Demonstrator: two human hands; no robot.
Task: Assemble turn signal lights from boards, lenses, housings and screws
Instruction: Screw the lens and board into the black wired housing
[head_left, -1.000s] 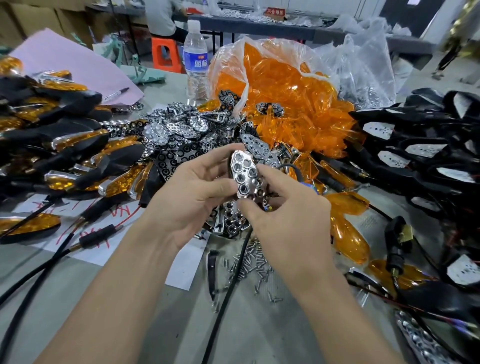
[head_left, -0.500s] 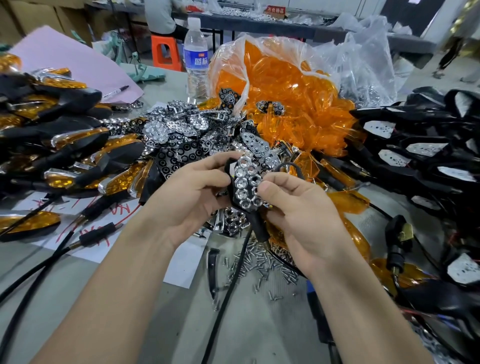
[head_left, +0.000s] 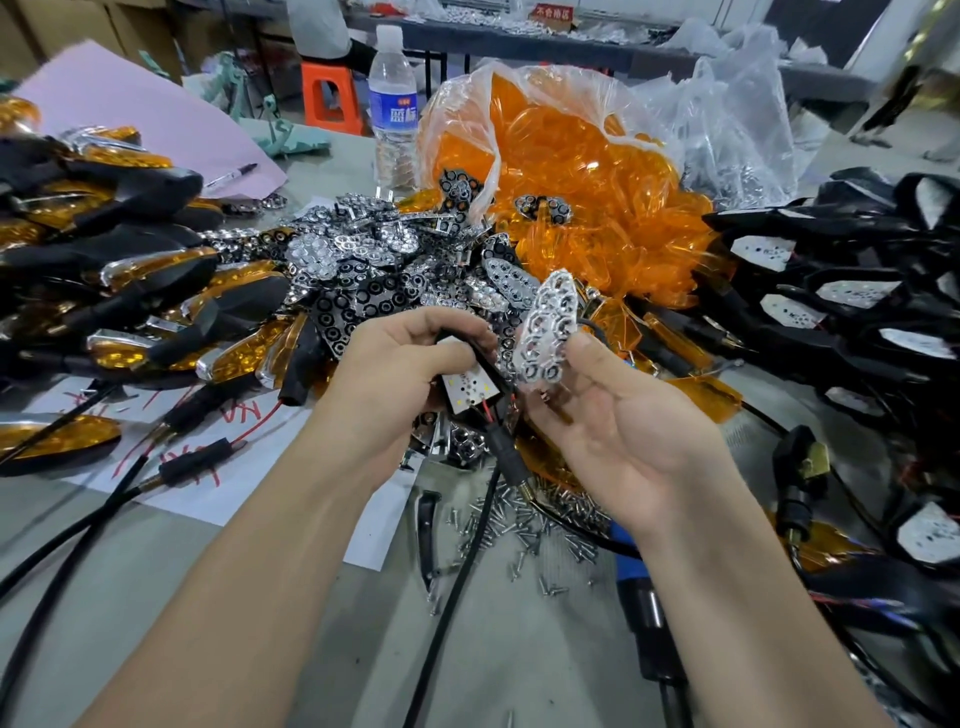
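Cluttered workbench (head_left: 519, 649), left grip (head_left: 395, 374) grasping wired board (head_left: 467, 389), right grip (head_left: 623, 431) pinching chrome reflector (head_left: 545, 327) just beside it

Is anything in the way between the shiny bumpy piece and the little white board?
Partly. The shiny piece, pinched in the right hand, is beside the white board in the left hand. A dark strip, wire or housing edge, crosses the board's right side, and red wires trail below. Nothing else sits between.
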